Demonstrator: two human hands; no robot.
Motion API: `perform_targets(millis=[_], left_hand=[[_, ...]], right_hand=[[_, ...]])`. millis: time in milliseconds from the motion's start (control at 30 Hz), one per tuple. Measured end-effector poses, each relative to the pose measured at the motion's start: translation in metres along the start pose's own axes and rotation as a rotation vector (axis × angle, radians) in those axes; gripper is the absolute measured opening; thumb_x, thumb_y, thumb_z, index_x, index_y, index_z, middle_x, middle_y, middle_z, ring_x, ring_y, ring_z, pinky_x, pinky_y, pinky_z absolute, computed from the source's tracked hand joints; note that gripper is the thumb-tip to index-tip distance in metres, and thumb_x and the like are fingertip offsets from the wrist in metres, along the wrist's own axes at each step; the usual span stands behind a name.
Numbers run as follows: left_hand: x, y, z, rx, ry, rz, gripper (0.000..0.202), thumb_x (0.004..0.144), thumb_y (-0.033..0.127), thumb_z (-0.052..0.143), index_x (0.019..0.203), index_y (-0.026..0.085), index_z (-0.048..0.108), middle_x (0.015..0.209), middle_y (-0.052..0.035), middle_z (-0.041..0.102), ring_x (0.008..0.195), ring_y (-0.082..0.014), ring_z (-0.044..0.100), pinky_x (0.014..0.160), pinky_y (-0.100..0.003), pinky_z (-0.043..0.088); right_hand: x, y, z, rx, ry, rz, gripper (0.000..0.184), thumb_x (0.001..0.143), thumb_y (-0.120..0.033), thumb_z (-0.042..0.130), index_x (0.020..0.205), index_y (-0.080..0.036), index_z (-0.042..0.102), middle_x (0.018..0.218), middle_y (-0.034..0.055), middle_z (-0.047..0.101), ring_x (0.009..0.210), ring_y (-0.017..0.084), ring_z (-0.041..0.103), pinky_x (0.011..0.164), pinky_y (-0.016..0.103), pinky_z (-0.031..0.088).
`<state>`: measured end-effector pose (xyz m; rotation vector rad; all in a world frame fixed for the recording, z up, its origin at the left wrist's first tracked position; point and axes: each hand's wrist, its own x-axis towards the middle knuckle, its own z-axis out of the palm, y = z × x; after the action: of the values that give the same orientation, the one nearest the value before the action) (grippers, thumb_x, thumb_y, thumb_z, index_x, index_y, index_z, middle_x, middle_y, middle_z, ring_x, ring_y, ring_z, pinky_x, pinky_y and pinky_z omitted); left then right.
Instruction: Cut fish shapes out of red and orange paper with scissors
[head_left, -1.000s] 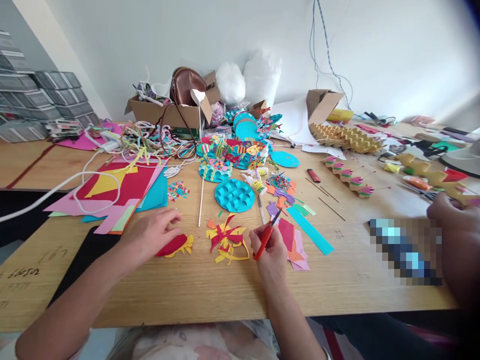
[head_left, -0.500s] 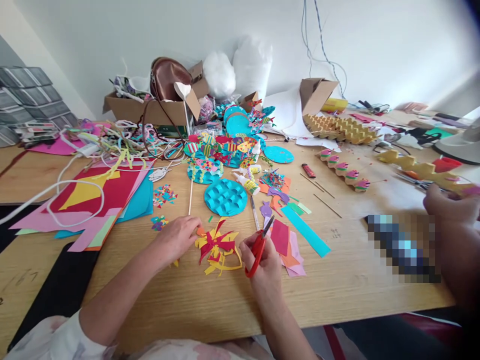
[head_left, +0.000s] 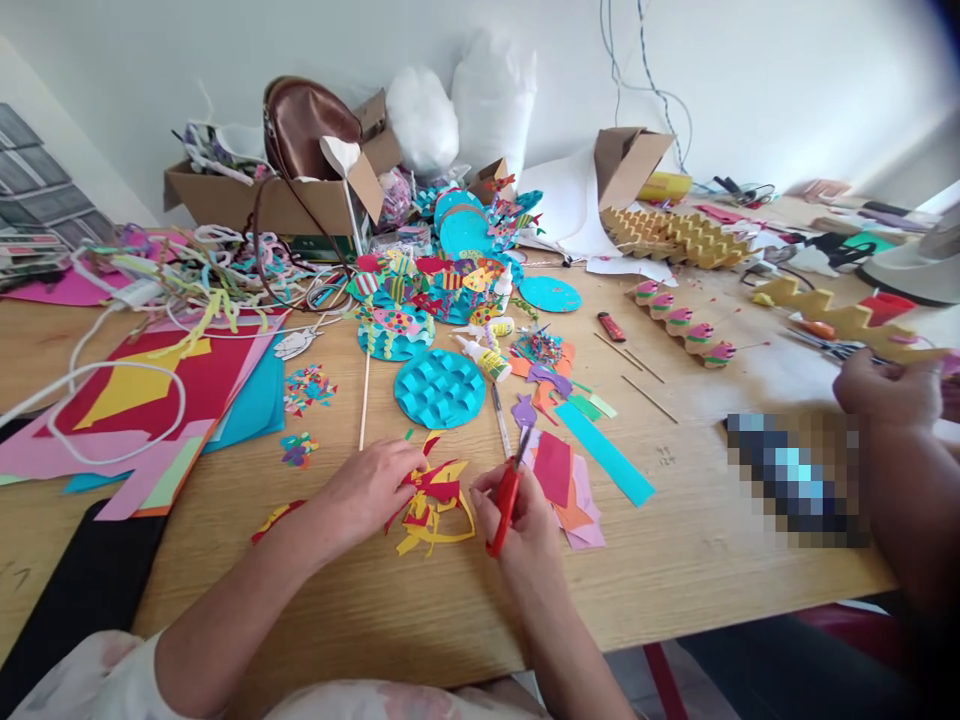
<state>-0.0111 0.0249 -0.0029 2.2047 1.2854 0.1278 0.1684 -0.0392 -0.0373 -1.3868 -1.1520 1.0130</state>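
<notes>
In the head view, my left hand [head_left: 375, 488] is at the left side of a pile of red and yellow paper scraps [head_left: 439, 510]. Its fingers are curled together on a red strip there, and the fingertips are partly hidden. My right hand [head_left: 521, 510] grips red-handled scissors [head_left: 508, 500], blades pointing up and away from me. Just beyond the pile lies a round turquoise piece with raised paper scales [head_left: 440, 390]. More red and yellow paper pieces [head_left: 277, 518] lie beside my left forearm.
Coloured paper sheets [head_left: 150, 385] and tangled cords lie at left. Paper fish [head_left: 397, 318], a glue bottle [head_left: 486, 358], a pen [head_left: 500, 420] and a turquoise strip [head_left: 606, 455] are around the middle. At right, another person's hand [head_left: 889, 390] touches a yellow egg-carton strip [head_left: 840, 320].
The view has shifted slightly. My left hand has moved right onto the scrap pile, and red and yellow pieces now show left of my forearm. The scissors stay in my right hand, turned more upright.
</notes>
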Motion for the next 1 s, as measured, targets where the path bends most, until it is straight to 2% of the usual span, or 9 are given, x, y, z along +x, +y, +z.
perform_targets(millis=[100,233,333,433,533,667,800,1000], left_hand=[[0.001,-0.006,-0.001,-0.007,0.029,-0.024,0.021,0.077,0.012,0.052,0.089,0.022,0.066,0.093,-0.0046,0.068,0.089,-0.0221,0.062,0.078,-0.031,0.045],[0.001,-0.015,-0.006,-0.011,0.087,-0.073,0.022,0.08,0.015,0.047,0.087,0.022,0.066,0.094,-0.006,0.068,0.09,-0.0235,0.062,0.08,-0.033,0.044],[0.001,-0.012,-0.004,-0.031,0.085,-0.066,0.021,0.082,0.017,0.047,0.085,0.024,0.067,0.091,-0.004,0.07,0.085,-0.0216,0.064,0.077,-0.03,0.046],[0.003,-0.001,0.006,-0.044,0.054,-0.027,0.022,0.081,0.014,0.049,0.089,0.023,0.067,0.092,-0.005,0.07,0.086,-0.0213,0.064,0.077,-0.03,0.047],[0.007,0.007,0.021,-0.031,0.041,0.001,0.023,0.078,0.008,0.052,0.091,0.019,0.066,0.097,-0.009,0.069,0.095,-0.0243,0.062,0.084,-0.033,0.046],[0.009,0.008,0.034,-0.01,0.037,0.008,0.021,0.08,0.01,0.051,0.094,0.018,0.064,0.101,-0.0104,0.067,0.101,-0.0256,0.059,0.088,-0.037,0.046],[0.009,0.006,0.037,0.012,0.035,0.009,0.018,0.08,0.01,0.051,0.091,0.017,0.064,0.098,-0.0114,0.066,0.099,-0.0272,0.059,0.087,-0.039,0.046],[0.01,0.006,0.038,0.023,0.047,0.028,0.016,0.081,0.01,0.052,0.089,0.018,0.063,0.095,-0.0094,0.064,0.098,-0.0259,0.058,0.086,-0.037,0.046]], right_hand=[[0.003,-0.001,-0.006,-0.206,-0.088,0.027,0.003,0.074,-0.02,0.055,0.075,-0.021,0.052,0.063,-0.0012,0.055,0.054,0.016,0.049,0.05,0.026,0.036],[0.008,0.0,-0.008,-0.485,-0.166,0.01,0.007,0.072,-0.016,0.052,0.076,-0.022,0.049,0.063,-0.0002,0.056,0.055,0.017,0.05,0.049,0.025,0.032],[0.016,0.001,-0.005,-0.607,-0.211,0.009,0.011,0.071,-0.016,0.053,0.077,-0.023,0.047,0.063,-0.0005,0.058,0.054,0.018,0.052,0.048,0.024,0.031],[0.022,0.004,0.0,-0.694,-0.244,-0.024,0.016,0.071,-0.012,0.054,0.082,-0.022,0.049,0.068,0.0007,0.062,0.059,0.018,0.056,0.05,0.023,0.031],[0.025,0.006,0.006,-0.741,-0.263,-0.054,0.019,0.071,-0.01,0.055,0.086,-0.021,0.05,0.075,0.0029,0.065,0.063,0.019,0.057,0.053,0.024,0.032],[0.024,0.007,0.011,-0.769,-0.258,-0.055,0.02,0.073,-0.009,0.055,0.089,-0.02,0.051,0.08,0.0067,0.066,0.068,0.022,0.059,0.055,0.025,0.032],[0.022,0.007,0.013,-0.775,-0.259,-0.074,0.02,0.074,-0.008,0.055,0.09,-0.02,0.053,0.083,0.0074,0.066,0.07,0.022,0.059,0.056,0.026,0.031],[0.023,0.009,0.012,-0.728,-0.233,-0.082,0.015,0.073,-0.01,0.054,0.083,-0.021,0.05,0.076,0.004,0.065,0.064,0.019,0.056,0.054,0.024,0.031]])
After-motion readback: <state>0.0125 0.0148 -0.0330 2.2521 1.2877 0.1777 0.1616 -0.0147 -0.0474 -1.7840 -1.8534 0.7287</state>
